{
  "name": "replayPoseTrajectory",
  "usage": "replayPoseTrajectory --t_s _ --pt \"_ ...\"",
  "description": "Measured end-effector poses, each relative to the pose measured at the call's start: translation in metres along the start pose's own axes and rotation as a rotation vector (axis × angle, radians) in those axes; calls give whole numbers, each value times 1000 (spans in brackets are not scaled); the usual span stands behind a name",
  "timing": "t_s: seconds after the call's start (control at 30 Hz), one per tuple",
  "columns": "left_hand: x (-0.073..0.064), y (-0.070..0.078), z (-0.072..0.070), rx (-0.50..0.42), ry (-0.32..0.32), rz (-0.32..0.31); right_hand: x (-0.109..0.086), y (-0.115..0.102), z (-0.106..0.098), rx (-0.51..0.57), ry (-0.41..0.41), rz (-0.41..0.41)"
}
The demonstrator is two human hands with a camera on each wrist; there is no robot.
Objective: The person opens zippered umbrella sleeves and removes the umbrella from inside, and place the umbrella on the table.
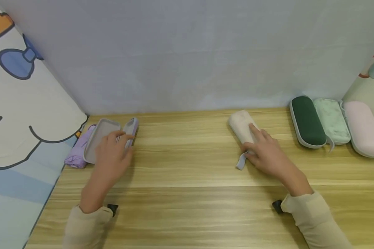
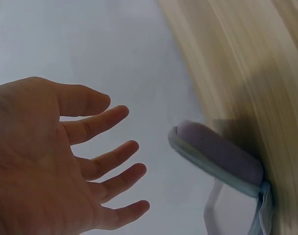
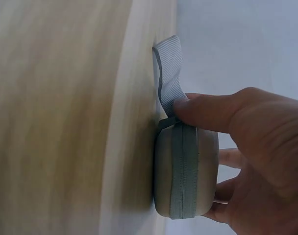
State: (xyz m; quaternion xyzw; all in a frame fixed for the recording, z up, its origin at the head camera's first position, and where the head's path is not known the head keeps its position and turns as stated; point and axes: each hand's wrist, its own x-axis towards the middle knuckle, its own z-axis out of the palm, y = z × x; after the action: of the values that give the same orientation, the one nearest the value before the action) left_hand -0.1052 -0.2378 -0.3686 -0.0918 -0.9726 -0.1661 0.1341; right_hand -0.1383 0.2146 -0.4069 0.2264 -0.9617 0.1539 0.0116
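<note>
On the right, a cream zip case [image 1: 241, 126] with a grey zip band and a grey ribbon loop [image 3: 169, 68] lies on the table. My right hand [image 1: 266, 152] holds it from its right side, the thumb at the zip end by the loop and the fingers over its top and far side. Over at the left, a lilac zip case [image 1: 131, 128] stands unfolded, its pale inside facing up. My left hand [image 1: 112, 154] hovers over its near part with fingers spread and nothing in the palm; the left wrist view shows a gap between fingertips and case.
Beside the unfolded case lies a rolled purple cloth-like bundle [image 1: 78, 152]. A dark green case [image 1: 308, 121], a mint patterned case [image 1: 331, 121] and a pink case [image 1: 366, 128] stand in a row at the right. A pale cloth wall [image 1: 190, 69] rises behind the wooden table [image 1: 180, 207].
</note>
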Motion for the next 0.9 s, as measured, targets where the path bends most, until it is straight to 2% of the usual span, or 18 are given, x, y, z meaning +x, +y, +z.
replayPoseTrajectory --t_s 0.07,0.33,0.63,0.9 --pt "0 3 3 -6 -38 1 0 -5 1 -9 5 -22" --pt "2 16 19 -60 -158 67 2 -20 5 0 -2 -100" --pt "12 41 33 -56 -230 171 1 -32 14 58 -19 -200" --pt "20 53 53 -84 -259 238 4 -38 22 163 -42 -285"
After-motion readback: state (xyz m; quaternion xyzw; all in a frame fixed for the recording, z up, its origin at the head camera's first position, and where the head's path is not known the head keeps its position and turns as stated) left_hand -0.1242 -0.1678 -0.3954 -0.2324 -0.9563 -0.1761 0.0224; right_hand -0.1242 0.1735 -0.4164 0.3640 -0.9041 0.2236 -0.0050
